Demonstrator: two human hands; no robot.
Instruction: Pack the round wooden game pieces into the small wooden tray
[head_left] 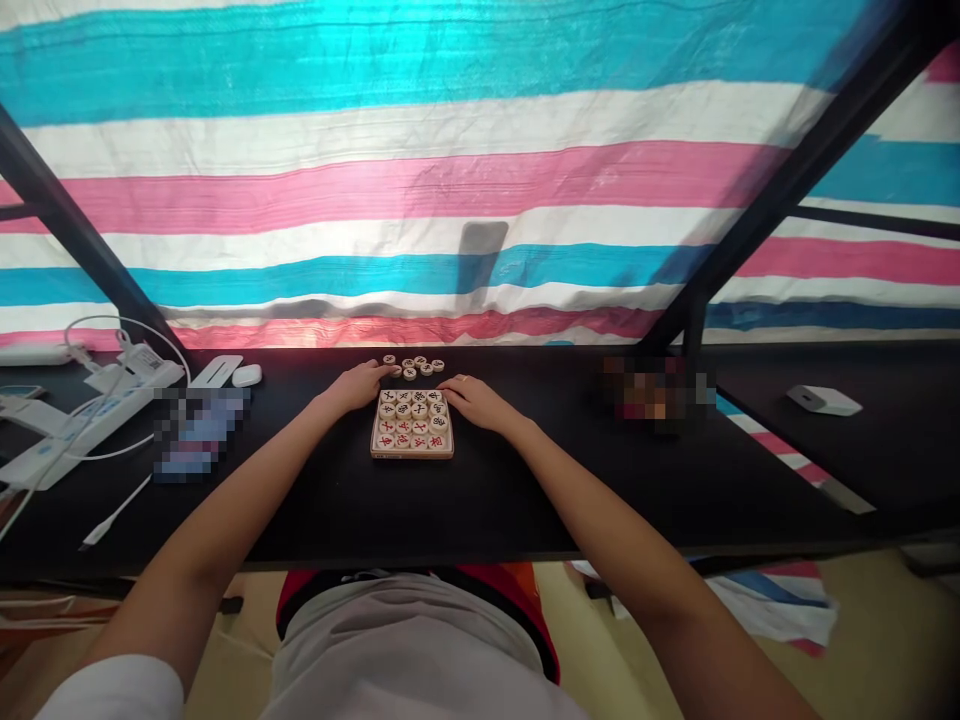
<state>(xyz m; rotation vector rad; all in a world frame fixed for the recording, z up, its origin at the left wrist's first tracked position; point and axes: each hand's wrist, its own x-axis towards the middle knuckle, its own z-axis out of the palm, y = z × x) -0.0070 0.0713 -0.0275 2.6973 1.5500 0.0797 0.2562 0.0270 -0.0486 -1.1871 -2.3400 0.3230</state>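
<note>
A shallow open box point(412, 457) of Chinese chess pieces sits on the black table, with rows of round pieces point(403, 426) in it, black characters at the back and red ones at the front. Behind the box lie several loose black-character pieces point(409, 364). At the box's back left, my left hand point(358, 387) has its fingertips closed at one loose Chinese chess piece point(395, 371). My right hand point(476, 401) rests at the back right corner, fingers stretched out towards the box's edge; its fingertips seem to touch the rim or a piece there.
Left of my arm are a white power strip point(97, 420) with cables, a white case point(246, 375) and a cable plug point(97, 533). Blurred items lie left and right. A white device point(823, 400) sits far right. Striped sheeting point(450, 180) hangs behind the table, between black frame bars.
</note>
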